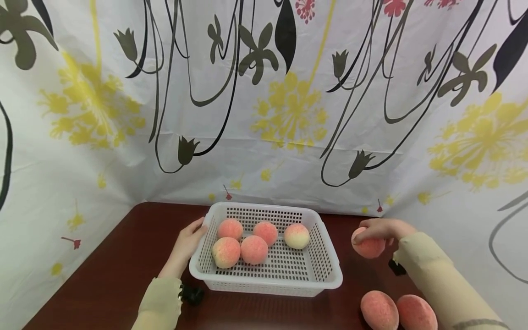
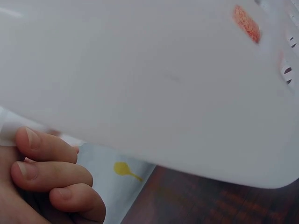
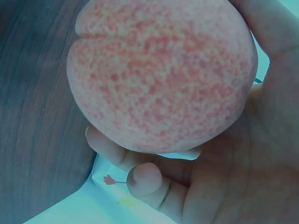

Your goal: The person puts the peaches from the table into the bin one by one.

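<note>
A white plastic basket (image 1: pixel 268 288) stands in the middle of the dark table with several peaches in it. Four of them, such as a red peach (image 1: pixel 254 250), cluster at its left, and a paler peach (image 1: pixel 296 236) sits toward the right. My left hand (image 1: pixel 190 240) holds the basket's left rim; in the left wrist view its curled fingers (image 2: pixel 53 175) show beside the white rim (image 2: pixel 140 93), the thumb hidden. Right of the basket, my right hand (image 1: pixel 385 229) grips a peach (image 1: pixel 368 245), which fills much of the right wrist view (image 3: pixel 163 74).
Two more peaches, a left one (image 1: pixel 380 310) and a right one (image 1: pixel 416 312), lie on the table near the right forearm. A flower-printed white sheet (image 1: pixel 255 174) hangs behind the dark table (image 1: pixel 107 270) and along its sides.
</note>
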`<state>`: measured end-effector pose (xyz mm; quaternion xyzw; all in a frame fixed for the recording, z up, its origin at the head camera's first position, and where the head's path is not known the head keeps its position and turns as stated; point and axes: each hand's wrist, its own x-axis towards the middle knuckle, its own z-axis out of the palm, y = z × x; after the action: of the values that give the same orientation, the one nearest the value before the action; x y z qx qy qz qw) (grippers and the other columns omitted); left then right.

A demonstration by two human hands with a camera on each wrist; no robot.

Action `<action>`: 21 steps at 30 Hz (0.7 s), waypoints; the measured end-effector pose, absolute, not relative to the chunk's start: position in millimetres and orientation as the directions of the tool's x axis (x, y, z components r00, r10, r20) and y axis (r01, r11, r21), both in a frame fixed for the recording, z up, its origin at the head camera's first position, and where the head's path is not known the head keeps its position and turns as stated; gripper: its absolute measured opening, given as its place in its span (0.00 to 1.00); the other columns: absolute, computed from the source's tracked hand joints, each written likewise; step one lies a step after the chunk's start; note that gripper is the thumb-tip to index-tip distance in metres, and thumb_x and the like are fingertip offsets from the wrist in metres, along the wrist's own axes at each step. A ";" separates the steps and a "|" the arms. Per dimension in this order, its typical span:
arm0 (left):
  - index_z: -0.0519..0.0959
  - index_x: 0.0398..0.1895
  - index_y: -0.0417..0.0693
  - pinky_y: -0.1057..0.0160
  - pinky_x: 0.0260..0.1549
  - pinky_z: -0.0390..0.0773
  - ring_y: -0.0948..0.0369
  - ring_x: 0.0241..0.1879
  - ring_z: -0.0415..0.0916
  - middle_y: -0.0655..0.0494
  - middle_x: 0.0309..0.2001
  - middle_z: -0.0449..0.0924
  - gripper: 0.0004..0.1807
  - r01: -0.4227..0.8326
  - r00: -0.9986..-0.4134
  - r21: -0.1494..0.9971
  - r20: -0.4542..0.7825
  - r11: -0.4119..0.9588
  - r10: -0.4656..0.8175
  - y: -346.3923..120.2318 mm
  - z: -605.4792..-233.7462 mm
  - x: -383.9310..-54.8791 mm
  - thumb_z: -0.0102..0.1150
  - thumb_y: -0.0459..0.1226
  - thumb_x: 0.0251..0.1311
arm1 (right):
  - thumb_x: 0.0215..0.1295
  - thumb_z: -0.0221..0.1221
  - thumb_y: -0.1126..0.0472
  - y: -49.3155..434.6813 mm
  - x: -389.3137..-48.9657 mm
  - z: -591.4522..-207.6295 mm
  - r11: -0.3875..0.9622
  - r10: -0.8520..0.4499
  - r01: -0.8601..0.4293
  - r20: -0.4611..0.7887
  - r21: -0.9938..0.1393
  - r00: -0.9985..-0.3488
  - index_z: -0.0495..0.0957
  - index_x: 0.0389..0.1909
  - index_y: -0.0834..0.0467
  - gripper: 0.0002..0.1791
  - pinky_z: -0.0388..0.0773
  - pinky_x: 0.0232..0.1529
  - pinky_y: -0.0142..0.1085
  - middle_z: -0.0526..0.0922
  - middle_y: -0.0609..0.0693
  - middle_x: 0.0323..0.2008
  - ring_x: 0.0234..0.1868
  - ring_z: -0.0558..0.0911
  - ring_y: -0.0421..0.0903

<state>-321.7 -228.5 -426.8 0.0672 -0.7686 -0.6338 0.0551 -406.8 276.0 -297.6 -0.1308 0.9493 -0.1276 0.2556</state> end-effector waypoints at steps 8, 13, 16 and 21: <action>0.57 0.75 0.44 0.43 0.58 0.68 0.44 0.62 0.68 0.38 0.69 0.61 0.31 -0.027 -0.985 0.985 0.003 0.172 -0.174 -225.4 -426.3 -322.2 0.46 0.45 0.74 | 0.58 0.61 0.44 275.2 -406.4 -296.5 0.934 -0.297 -0.145 -0.487 -0.325 -0.821 0.72 0.56 0.60 0.31 0.75 0.34 0.49 0.74 0.55 0.45 0.38 0.76 0.53; 0.57 0.75 0.45 0.43 0.59 0.67 0.44 0.62 0.68 0.39 0.69 0.61 0.31 -0.024 -0.984 0.984 0.008 0.177 -0.176 -225.3 -426.7 -323.6 0.46 0.46 0.73 | 0.58 0.60 0.44 271.0 -403.8 -292.5 0.931 -0.308 -0.151 -0.493 -0.333 -0.814 0.73 0.53 0.59 0.28 0.74 0.37 0.52 0.75 0.53 0.42 0.39 0.76 0.53; 0.56 0.75 0.45 0.42 0.60 0.65 0.44 0.64 0.65 0.39 0.70 0.59 0.31 -0.026 -0.985 0.983 0.006 0.180 -0.175 -226.9 -426.0 -323.3 0.45 0.46 0.73 | 0.58 0.60 0.44 266.7 -404.9 -287.8 0.926 -0.329 -0.179 -0.482 -0.331 -0.812 0.73 0.50 0.59 0.27 0.75 0.37 0.53 0.75 0.53 0.41 0.40 0.77 0.52; 0.55 0.75 0.45 0.41 0.61 0.63 0.43 0.65 0.63 0.39 0.71 0.57 0.32 -0.035 -0.986 0.981 -0.003 0.191 -0.166 -227.5 -424.0 -321.1 0.45 0.46 0.74 | 0.60 0.59 0.43 259.0 -404.8 -279.3 0.921 -0.355 -0.212 -0.475 -0.328 -0.805 0.73 0.52 0.60 0.28 0.77 0.38 0.54 0.75 0.53 0.43 0.42 0.77 0.51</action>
<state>-321.1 -227.5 -424.0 0.0653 -0.7698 -0.6328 0.0516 -404.8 259.0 -279.3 -0.1506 0.9411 -0.1305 0.2732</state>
